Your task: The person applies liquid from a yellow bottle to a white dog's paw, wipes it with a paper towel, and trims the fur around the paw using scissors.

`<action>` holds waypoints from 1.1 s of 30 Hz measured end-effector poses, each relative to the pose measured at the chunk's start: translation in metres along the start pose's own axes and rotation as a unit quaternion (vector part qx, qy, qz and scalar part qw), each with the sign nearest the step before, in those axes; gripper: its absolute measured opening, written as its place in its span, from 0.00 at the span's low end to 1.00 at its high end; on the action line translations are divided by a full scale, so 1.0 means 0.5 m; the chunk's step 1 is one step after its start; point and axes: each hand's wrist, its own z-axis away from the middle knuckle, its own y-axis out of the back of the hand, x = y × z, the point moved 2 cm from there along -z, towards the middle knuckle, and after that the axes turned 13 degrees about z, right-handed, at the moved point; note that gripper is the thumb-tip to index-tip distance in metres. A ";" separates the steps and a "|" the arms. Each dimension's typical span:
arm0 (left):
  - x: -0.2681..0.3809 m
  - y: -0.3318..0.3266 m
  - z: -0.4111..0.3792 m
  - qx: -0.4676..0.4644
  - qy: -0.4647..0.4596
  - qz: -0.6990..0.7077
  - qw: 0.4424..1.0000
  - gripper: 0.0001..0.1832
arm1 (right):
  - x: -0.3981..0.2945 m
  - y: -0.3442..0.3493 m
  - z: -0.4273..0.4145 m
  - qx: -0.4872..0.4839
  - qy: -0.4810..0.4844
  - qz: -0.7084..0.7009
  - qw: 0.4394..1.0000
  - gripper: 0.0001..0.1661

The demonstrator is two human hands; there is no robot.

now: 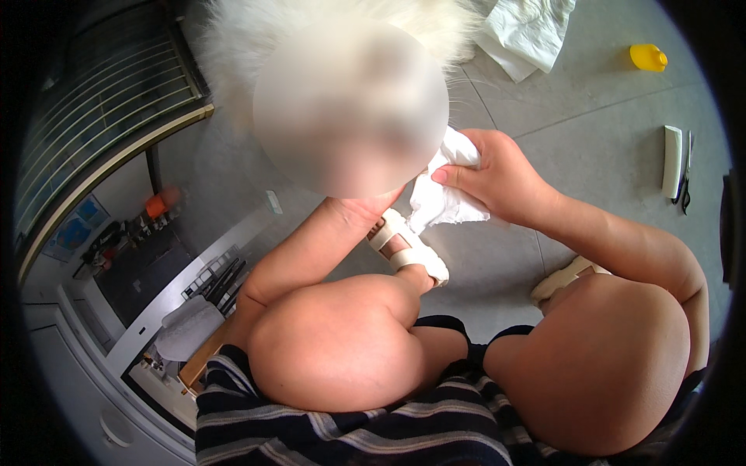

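A white, long-furred animal [233,52], likely a dog, is close in front of me; a round blur covers most of its head. My right hand [492,175] pinches a crumpled white tissue [449,201] between thumb and fingers, against the right side of the blurred area. My left hand [373,207] reaches under the lower edge of the blur, about where the animal's chin would be. Its fingers are hidden, so their grip cannot be made out.
A white crinkled sheet [527,35] lies on the grey tiled floor [594,169] at the upper right. Nearby are a yellow bottle [647,57], a slim white object [672,160] and dark-handled scissors [686,180]. A barred metal frame [111,116] stands left. My sandalled foot [408,247] is below the tissue.
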 end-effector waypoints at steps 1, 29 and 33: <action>0.001 0.003 -0.001 0.001 -0.001 0.001 1.000 0.29 | -0.003 0.001 0.001 0.003 0.002 0.008 1.000 0.16; 0.023 0.010 -0.020 -0.002 -0.027 0.060 0.998 0.33 | 0.020 -0.005 -0.017 -0.030 -0.035 -0.044 0.998 0.18; 0.013 0.022 -0.037 0.000 -0.041 0.086 0.995 0.34 | 0.011 -0.001 -0.026 -0.020 -0.038 0.000 0.999 0.16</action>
